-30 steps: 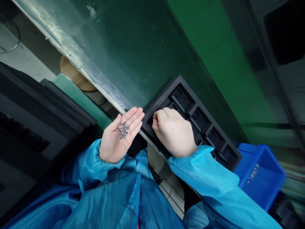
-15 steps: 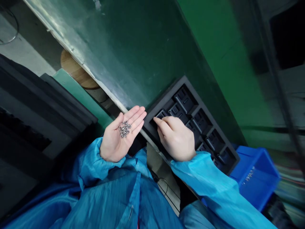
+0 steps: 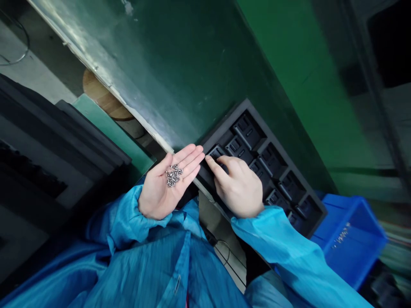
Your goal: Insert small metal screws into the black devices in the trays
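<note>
My left hand [image 3: 167, 182] lies palm up with the fingers stretched out, and a small heap of silver screws [image 3: 174, 175] rests on the palm. My right hand [image 3: 238, 185] is over the near end of a black foam tray [image 3: 257, 128] whose compartments hold dark plastic parts [image 3: 244, 127]. Its index finger points toward my left fingertips, almost touching them, while the other fingers are curled loosely. I cannot see anything pinched in the right hand. Both arms wear blue sleeves.
The tray sits on a dark green table [image 3: 180, 64] near its pale front edge. A blue plastic bin [image 3: 348, 239] with a few screws in it stands to the right of the tray. Dark stacked trays [image 3: 61, 141] and a wooden stool top [image 3: 102, 98] lie below on the left.
My right hand has unclenched from a fist over the tray and its index finger has stretched out toward my left fingertips. The left hand has stayed open with the screws.
</note>
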The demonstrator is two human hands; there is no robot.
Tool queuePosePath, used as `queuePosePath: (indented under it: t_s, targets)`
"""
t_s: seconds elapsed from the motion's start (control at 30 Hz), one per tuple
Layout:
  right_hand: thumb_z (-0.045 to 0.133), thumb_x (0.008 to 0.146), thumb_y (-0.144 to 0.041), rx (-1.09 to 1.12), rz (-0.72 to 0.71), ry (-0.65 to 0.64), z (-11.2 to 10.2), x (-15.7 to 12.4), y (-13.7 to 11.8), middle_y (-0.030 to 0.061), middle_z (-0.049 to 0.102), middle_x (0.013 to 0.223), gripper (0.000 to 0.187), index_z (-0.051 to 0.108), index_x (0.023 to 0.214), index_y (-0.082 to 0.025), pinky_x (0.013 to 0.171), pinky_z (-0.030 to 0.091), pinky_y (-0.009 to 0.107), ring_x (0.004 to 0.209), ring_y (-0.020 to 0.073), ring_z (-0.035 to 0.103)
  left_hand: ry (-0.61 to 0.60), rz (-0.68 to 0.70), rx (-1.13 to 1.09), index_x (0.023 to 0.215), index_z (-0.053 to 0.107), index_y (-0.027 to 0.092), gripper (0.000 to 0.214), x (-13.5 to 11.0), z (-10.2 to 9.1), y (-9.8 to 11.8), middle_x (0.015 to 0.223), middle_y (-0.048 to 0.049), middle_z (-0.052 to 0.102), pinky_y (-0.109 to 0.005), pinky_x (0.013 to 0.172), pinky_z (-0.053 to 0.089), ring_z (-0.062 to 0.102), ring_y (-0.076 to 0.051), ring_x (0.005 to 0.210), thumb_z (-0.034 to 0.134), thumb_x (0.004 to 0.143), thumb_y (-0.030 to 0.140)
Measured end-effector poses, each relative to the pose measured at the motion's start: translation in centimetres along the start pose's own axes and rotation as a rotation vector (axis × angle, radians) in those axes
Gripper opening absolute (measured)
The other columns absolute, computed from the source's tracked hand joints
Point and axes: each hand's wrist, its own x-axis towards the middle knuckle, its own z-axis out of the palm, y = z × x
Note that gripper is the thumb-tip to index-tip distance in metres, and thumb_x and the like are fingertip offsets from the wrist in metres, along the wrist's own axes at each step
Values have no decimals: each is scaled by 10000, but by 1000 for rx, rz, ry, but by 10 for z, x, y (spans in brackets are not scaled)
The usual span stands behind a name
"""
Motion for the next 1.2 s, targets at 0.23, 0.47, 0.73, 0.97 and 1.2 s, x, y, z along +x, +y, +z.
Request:
queuePosePath:
  t_s: [0.23,0.47,0.73,0.97,1.2]
  targets:
    - [565,858,-143,422,176,208,-26,9,-12,69,598,979,193,612,1036,-200,793,481,334,902,183,558,-64,-50,14,1453,326,76,543,-1,5,-10,1383,-102,528,-309,1118,326,443,-192,1321,327,976,335]
    - [577,850,-145,650,102,72,-44,21,-18,47,559,933,91,619,906,-203,797,422,357,898,184,506,50,-119,61,1386,447,80,496,0,14,-24,1305,-102,599,-237,1028,404,487,-176,1281,348,972,335]
    - [570,828,-155,588,38,-143,-48,22,-7,49,572,988,50,597,826,-196,765,374,362,908,204,466,-24,-118,77,1348,497,89,468,5,16,-32,1315,-108,588,-346,1112,356,417,-232,1341,331,974,316]
    - [546,801,-114,614,42,-208,-49,22,-4,51,588,948,87,533,758,-189,773,374,373,913,218,478,-51,-132,81,1283,551,77,449,8,17,-37,1289,-117,603,-345,1101,374,450,-223,1316,282,985,278]
    - [547,796,-66,749,50,-30,-46,16,3,35,578,893,123,538,835,-182,784,419,347,870,176,514,88,-163,67,1337,498,72,466,9,14,-36,1292,-122,604,-302,1127,330,414,-206,1344,356,968,319]
